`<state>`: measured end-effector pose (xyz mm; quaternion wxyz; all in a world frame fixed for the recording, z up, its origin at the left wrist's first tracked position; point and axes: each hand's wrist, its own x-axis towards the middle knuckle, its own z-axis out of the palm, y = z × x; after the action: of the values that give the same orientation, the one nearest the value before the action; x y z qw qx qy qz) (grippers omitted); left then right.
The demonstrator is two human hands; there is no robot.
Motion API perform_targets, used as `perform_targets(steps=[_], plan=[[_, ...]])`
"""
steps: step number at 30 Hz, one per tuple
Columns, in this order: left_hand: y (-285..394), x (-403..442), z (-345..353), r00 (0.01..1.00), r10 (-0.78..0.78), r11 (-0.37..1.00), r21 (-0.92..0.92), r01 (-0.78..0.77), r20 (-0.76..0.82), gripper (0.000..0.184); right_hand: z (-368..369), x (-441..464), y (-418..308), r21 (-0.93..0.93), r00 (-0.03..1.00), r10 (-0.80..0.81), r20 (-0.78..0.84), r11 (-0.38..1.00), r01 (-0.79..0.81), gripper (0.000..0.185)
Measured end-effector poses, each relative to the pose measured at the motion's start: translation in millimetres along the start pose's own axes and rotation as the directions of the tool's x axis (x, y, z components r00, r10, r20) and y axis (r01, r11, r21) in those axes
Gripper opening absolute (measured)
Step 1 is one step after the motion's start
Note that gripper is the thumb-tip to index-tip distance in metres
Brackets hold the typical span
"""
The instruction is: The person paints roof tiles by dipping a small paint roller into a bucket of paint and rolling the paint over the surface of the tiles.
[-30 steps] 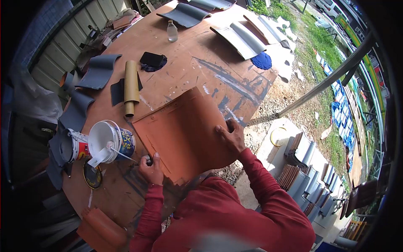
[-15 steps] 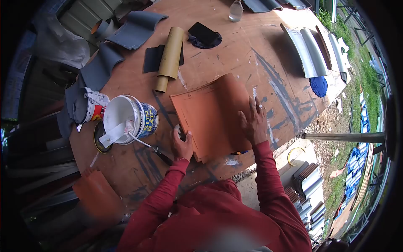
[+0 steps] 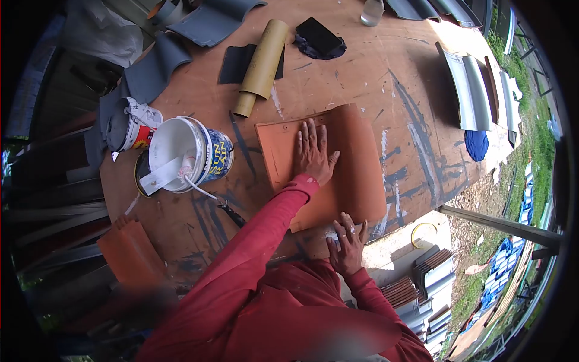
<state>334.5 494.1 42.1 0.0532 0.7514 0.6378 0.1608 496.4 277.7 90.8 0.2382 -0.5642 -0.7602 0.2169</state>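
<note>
An orange curved roof tile (image 3: 356,163) lies on the wooden table (image 3: 386,66) in front of me. My left hand (image 3: 313,154) rests flat on its upper middle part, fingers spread. Close to the tile's lower edge is my right hand (image 3: 348,244), its fingers apart and nothing in it; whether it touches the tile I cannot tell. Left of the tile stands a white bucket (image 3: 218,155) with a paint roller (image 3: 202,192) and a flat white piece in it.
A cardboard tube (image 3: 265,60) lies on a dark sheet, beside a black phone (image 3: 318,36). Further left are a smaller paint can (image 3: 140,125) and grey tiles (image 3: 214,21). Another orange tile (image 3: 131,250) sits lower left. Light grey tiles (image 3: 473,90) and blue material (image 3: 476,146) are at right.
The tile has gone from held up and tilted to lying on the table. My left hand has moved from its left edge onto its surface; my right hand has let go and moved to the lower edge.
</note>
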Motion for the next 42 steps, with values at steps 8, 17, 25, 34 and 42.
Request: perform_targets(steps=[8, 17, 25, 34, 42], plan=[[2, -154, -72, 0.585, 0.604, 0.789, -0.509, -0.344, 0.541, 0.059, -29, 86, -30, 0.186, 0.937, -0.046, -0.347, 0.976, 0.117, 0.034], [-165, -303, -190, 0.713, -0.694, 0.588, -0.65, 0.482, -0.1, 0.032, 58, 158, -145, 0.35, 0.865, -0.393, 0.312, 0.894, 0.28, 0.041], [-239, -405, -123, 0.449, -0.795, 0.591, -0.356, 0.723, -0.408, 0.032, 184, 109, -152, 0.412, 0.923, -0.072, 0.378, 0.906, -0.098, 0.037], [-249, -412, -102, 0.488, -0.741, 0.616, -0.178, 0.767, -0.463, 0.042, -43, 206, -216, -0.075, 0.902, -0.429, 0.058, 0.899, 0.432, 0.026], [-251, -421, -106, 0.483, -0.728, 0.654, -0.284, 0.701, -0.487, 0.04, -63, 334, -391, -0.525, 0.643, -0.374, 0.668, 0.375, 0.764, 0.012]])
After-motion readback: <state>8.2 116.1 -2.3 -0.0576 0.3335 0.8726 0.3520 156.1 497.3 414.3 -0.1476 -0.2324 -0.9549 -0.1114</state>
